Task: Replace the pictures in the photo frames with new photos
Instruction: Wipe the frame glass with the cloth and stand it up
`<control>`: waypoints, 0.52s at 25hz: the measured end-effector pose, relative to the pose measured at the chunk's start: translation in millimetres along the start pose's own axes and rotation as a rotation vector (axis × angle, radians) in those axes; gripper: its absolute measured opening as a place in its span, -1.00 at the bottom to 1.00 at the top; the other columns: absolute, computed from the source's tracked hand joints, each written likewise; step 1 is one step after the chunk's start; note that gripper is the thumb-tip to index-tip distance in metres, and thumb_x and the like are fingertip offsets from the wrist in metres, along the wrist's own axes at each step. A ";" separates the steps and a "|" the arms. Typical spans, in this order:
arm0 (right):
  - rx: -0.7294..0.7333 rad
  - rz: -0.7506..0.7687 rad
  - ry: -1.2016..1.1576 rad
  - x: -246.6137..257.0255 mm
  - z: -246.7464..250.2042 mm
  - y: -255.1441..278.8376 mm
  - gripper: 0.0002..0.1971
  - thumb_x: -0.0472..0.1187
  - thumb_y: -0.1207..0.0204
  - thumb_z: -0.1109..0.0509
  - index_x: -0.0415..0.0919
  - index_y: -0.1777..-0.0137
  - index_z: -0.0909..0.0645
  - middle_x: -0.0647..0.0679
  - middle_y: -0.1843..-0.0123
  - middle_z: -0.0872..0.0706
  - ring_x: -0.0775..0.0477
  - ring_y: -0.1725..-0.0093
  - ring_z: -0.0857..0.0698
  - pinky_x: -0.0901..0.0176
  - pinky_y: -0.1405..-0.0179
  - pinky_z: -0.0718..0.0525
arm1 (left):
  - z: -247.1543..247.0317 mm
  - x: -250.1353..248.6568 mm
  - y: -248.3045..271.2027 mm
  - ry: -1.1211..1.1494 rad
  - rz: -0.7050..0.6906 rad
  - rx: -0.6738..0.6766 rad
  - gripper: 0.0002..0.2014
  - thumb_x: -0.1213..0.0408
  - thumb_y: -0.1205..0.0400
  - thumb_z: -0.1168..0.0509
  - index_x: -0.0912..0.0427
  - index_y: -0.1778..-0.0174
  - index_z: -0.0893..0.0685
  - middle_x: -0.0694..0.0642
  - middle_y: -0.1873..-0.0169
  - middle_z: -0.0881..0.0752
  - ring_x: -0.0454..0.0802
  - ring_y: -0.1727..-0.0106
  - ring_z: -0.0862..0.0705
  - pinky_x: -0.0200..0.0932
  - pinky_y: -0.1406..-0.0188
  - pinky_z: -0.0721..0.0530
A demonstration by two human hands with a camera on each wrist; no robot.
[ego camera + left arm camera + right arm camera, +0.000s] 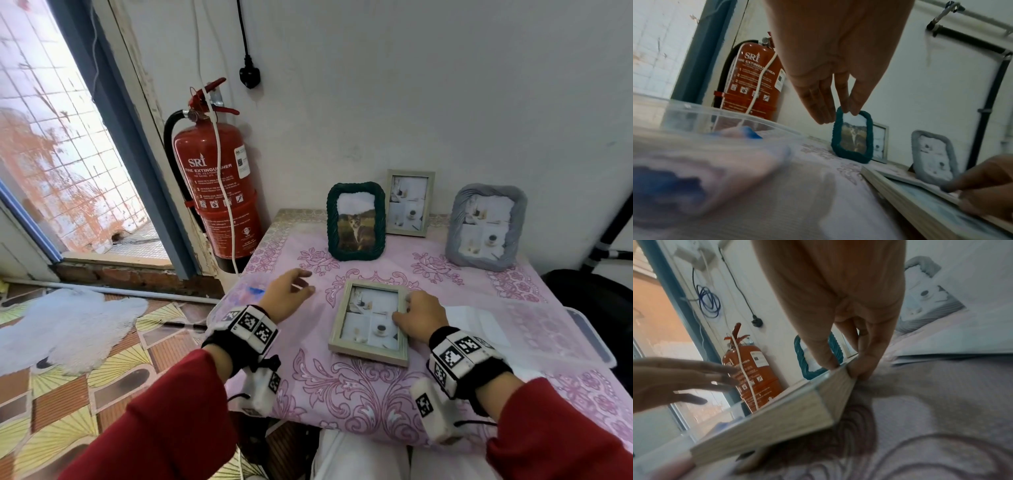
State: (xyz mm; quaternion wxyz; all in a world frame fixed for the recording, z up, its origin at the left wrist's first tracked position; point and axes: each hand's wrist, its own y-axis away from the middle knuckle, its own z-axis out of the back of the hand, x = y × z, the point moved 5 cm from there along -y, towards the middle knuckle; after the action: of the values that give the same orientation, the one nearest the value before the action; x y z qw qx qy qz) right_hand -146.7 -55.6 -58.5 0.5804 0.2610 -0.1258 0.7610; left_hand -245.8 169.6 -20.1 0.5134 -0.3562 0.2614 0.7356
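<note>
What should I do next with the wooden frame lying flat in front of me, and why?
Probably turn it over to reach the back. The wooden frame lies face up on the tablecloth, still showing its stock collage. Your right hand grips its right edge, and your left hand hovers free beside it, ready to help flip.

The head camera looks down from above at the pink flowered tabletop (376, 387), facing the white wall (411, 102). The left wrist camera sits very low, just over the cloth, and looks past the left hand (830, 65) toward that wall. The right wrist camera is low too — close to the pale wooden picture frame (777, 415) lying flat. All three views share the red fire extinguisher (215, 192) and the dark green woven picture frame (356, 222) standing by the wall.
</note>
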 end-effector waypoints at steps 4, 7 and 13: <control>-0.089 0.073 -0.099 19.4 13.4 5.0 -0.75 -0.22 -0.44 -0.37 -0.28 -0.09 -0.62 -0.20 0.02 -0.75 -0.29 0.01 -0.70 -0.05 -0.05 -0.68 | -30.6 -8.0 2.2 0.262 0.214 0.200 -0.43 0.08 -0.67 -0.22 0.19 -0.54 -0.22 0.20 0.00 -0.65 0.03 0.10 -0.66 -0.21 0.28 -0.66; -0.175 0.153 -0.192 38.3 27.8 9.1 -0.58 -0.23 -0.45 -0.40 -0.16 -0.33 -0.55 -0.14 -0.11 -0.72 -0.23 -0.10 -0.68 0.03 -0.09 -0.63 | -29.3 -20.8 -4.7 0.378 0.149 0.129 -0.54 0.16 -0.67 -0.23 0.18 -0.46 -0.33 0.11 0.17 -0.69 -0.08 0.30 -0.68 -0.22 0.38 -0.72; -0.292 0.316 -0.325 78.4 50.8 3.6 -0.50 -0.27 -0.44 -0.44 -0.12 -0.39 -0.50 -0.09 -0.11 -0.69 -0.10 -0.10 -0.65 0.23 0.06 -0.47 | -2.4 -41.4 -16.7 0.743 0.016 0.018 -0.69 0.08 -0.68 -0.20 -0.22 -0.32 -0.37 -0.01 0.01 -0.75 -0.09 0.17 -0.77 -0.11 0.27 -0.77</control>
State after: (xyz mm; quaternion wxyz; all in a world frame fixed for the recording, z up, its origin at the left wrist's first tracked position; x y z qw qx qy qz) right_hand -152.3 -17.7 26.7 0.4579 0.2705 -0.3650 0.7642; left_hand -220.3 149.8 10.9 0.3809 -0.5925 0.4390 0.5577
